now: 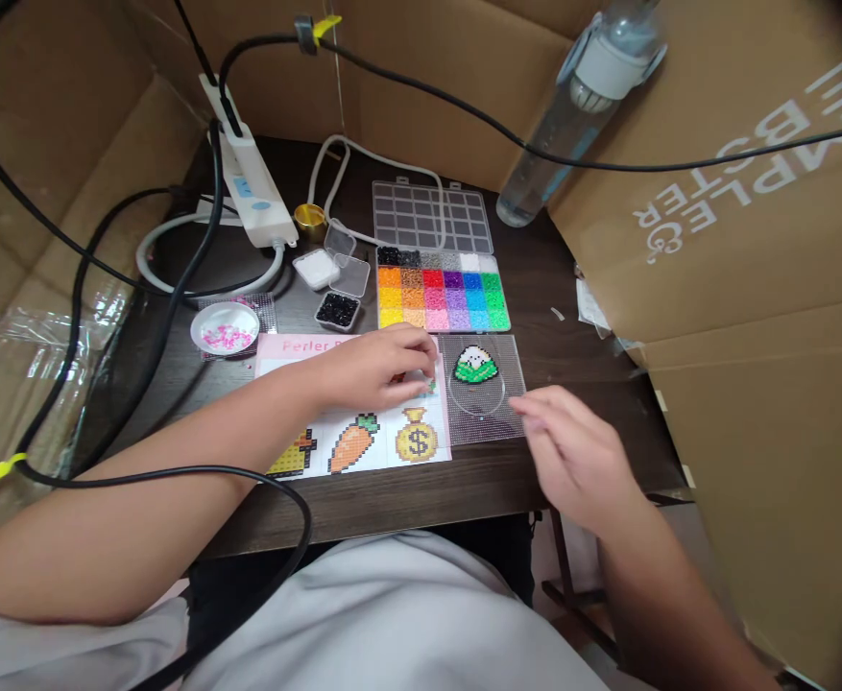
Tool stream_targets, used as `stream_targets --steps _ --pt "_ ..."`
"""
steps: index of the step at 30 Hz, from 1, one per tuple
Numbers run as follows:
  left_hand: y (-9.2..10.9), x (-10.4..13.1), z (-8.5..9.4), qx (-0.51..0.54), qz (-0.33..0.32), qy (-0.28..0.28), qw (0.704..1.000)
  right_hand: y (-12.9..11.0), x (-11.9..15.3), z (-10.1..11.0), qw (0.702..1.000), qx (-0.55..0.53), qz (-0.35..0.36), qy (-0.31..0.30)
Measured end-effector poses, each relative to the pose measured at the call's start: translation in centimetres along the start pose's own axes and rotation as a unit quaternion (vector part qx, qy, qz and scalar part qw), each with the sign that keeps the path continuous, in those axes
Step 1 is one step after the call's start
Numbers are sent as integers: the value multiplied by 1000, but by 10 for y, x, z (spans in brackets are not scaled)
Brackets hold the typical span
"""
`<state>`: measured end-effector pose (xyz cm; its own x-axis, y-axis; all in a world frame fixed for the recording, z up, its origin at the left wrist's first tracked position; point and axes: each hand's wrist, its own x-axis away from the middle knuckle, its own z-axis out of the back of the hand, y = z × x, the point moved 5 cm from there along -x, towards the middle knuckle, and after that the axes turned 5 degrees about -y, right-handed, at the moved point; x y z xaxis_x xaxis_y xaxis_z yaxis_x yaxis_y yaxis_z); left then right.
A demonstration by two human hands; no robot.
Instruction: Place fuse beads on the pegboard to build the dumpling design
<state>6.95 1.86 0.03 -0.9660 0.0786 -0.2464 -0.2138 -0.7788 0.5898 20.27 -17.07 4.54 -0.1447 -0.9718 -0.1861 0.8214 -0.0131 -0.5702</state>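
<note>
A clear square pegboard (487, 422) lies on the dark table, with a white, green and black bead figure (476, 365) on it. To its left is a printed pattern sheet (384, 451) showing a carrot and a money bag. My left hand (388, 368) is over the sheet's upper right part, its fingers bent, with a gap between thumb and fingers and nothing seen between them. At the pegboard's right edge is my right hand (579, 456), thumb and forefinger pinched together. Whatever that pinch holds, if anything, is too small to make out.
Behind the sheet stands a sorted bead box (442, 288) with its clear lid raised. Small boxes of black beads (338, 310) and white beads (318, 270), a dish of pink beads (225, 328), a power strip (252, 182) and a bottle (565, 134) surround it. Black cables (421, 77) cross overhead.
</note>
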Motion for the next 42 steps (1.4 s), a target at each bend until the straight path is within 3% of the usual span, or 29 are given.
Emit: stream_targets --steps 3,8,19,32,36,39,42 --pt "-1 0 -1 -2 -5 5 1000 1 -2 -21 991 106 0 -83" --pt "-3 1 -3 -7 -9 3 1000 2 -4 -40 966 234 -12 -109" --pt "-3 1 -4 -12 -6 3 1000 -1 0 -44 938 322 28 -130" --pt "-1 0 -3 -10 -5 -4 1000 -20 -8 -55 869 431 8 -243" --pt "-1 1 -1 -11 -4 0 1000 -13 -11 -42 888 404 -36 -217" --pt "-2 1 -2 -10 0 -1 1000 6 -8 -10 935 318 -89 -128" --pt "-3 1 -3 -12 0 -4 1000 29 2 15 969 225 -95 -32"
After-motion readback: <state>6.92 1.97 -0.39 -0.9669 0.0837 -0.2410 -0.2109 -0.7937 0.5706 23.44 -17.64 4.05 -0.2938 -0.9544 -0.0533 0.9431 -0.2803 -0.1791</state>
